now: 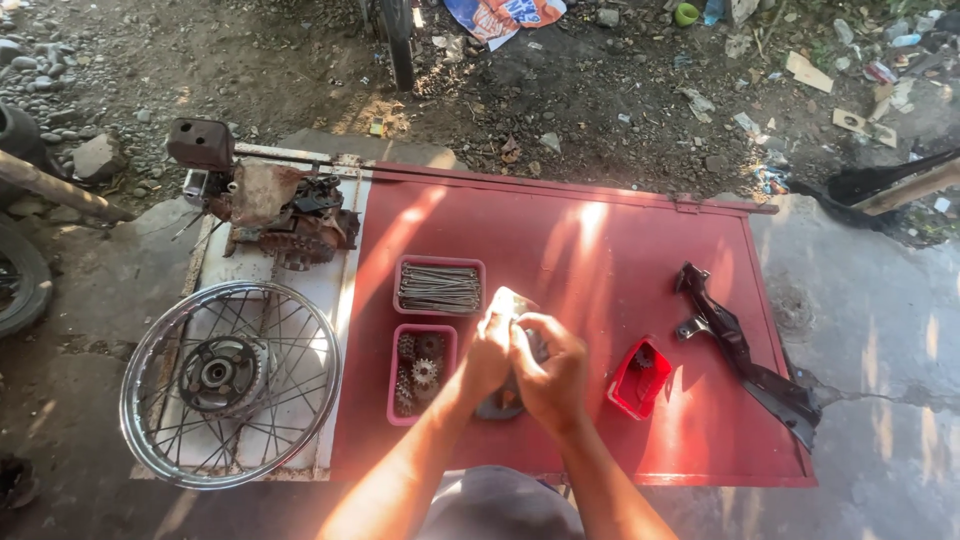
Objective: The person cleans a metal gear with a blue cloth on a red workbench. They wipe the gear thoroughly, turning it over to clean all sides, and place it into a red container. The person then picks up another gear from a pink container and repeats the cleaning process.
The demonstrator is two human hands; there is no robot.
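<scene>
Both my hands meet over the red counter (pixel 600 250): left hand (pixel 488 352) and right hand (pixel 548 372) clench one small grey part (pixel 508 302). At nine o'clock sits a pink tray of gears (pixel 421 372); at three, a red tray (pixel 640 378).

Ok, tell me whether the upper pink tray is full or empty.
Full: the upper pink tray holds a bundle of thin metal rods lying side by side across it.
</scene>
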